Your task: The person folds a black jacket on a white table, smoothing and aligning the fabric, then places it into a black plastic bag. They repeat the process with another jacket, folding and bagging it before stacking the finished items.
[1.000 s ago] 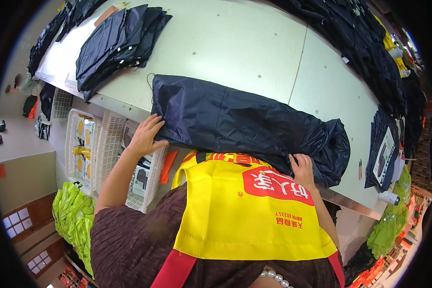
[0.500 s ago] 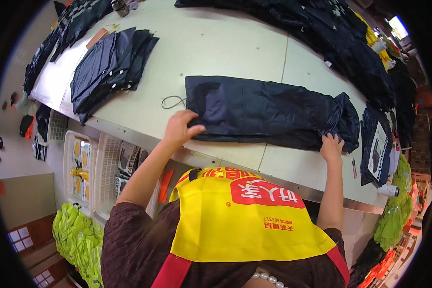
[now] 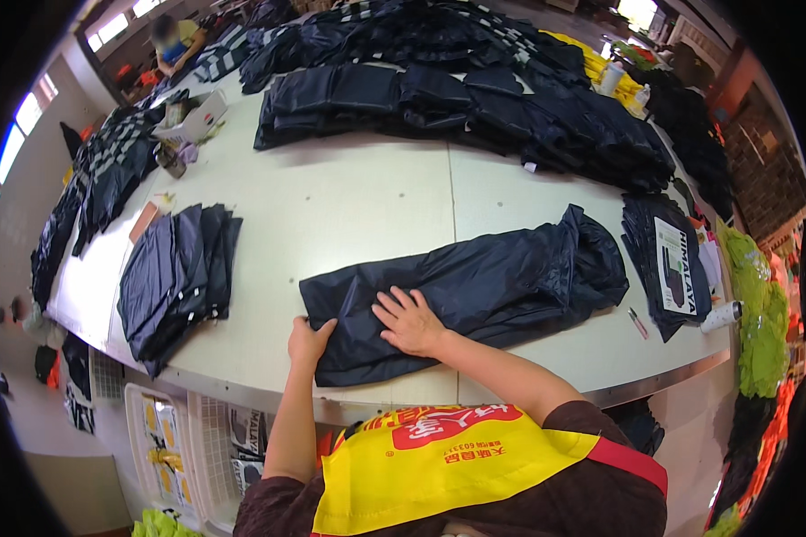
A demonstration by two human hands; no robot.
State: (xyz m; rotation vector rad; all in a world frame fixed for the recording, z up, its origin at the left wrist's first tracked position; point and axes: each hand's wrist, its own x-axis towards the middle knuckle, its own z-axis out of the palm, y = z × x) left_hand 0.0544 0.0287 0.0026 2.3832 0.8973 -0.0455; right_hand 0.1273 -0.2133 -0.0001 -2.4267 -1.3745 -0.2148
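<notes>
A long, dark navy folded garment (image 3: 475, 277) of shiny fabric lies slantwise on the pale work table (image 3: 376, 197). Its left end is flat and squared, while the right end is bunched and crumpled. My left hand (image 3: 311, 344) grips the left end, thumb on top and the other fingers partly hidden at the edge. Flat on the fabric just right of it rests my right hand (image 3: 409, 324), fingers spread and pressing down. What kind of garment it is cannot be made out.
A stack of folded dark garments (image 3: 175, 277) sits at the left. Long piles of dark garments (image 3: 376, 103) line the far side. At the right are dark packaging bags (image 3: 663, 259), a small pen-like tool (image 3: 638, 323) and a thread spool (image 3: 722, 316). White baskets (image 3: 215, 447) stand below the table edge.
My right hand has left the garment's right end and come over beside the left hand. The garment now lies slanted, its left end nearer me. The view has tilted up, showing a person far off.
</notes>
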